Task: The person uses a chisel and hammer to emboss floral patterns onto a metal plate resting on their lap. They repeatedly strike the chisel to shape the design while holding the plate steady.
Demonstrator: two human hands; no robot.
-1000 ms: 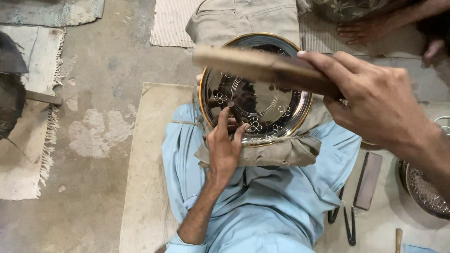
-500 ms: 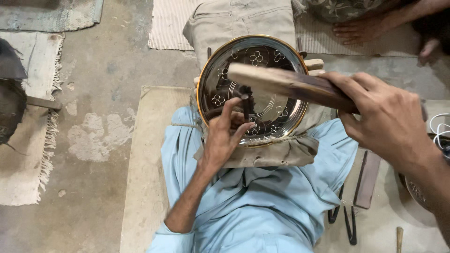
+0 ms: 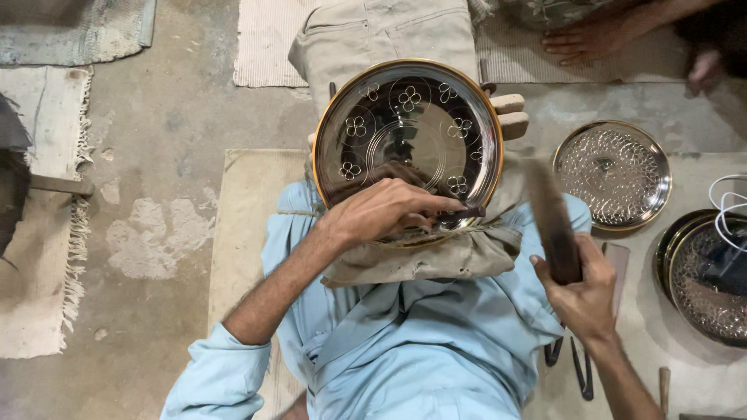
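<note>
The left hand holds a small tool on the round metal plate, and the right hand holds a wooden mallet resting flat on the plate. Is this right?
Not quite. In the head view the wooden mallet in the right hand is raised beside the round metal plate, not resting on it. The left hand does hold a small tool on the plate.

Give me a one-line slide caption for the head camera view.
Left hand holds a small tool on a flower-patterned metal plate in the lap while the right hand grips a wooden mallet beside it.

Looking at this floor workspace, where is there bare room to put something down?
Bare concrete floor lies left of the mat under the person, between it and the fringed rug. The right side is crowded: a patterned plate, stacked plates and tools. The left hand covers the shiny plate.
</note>
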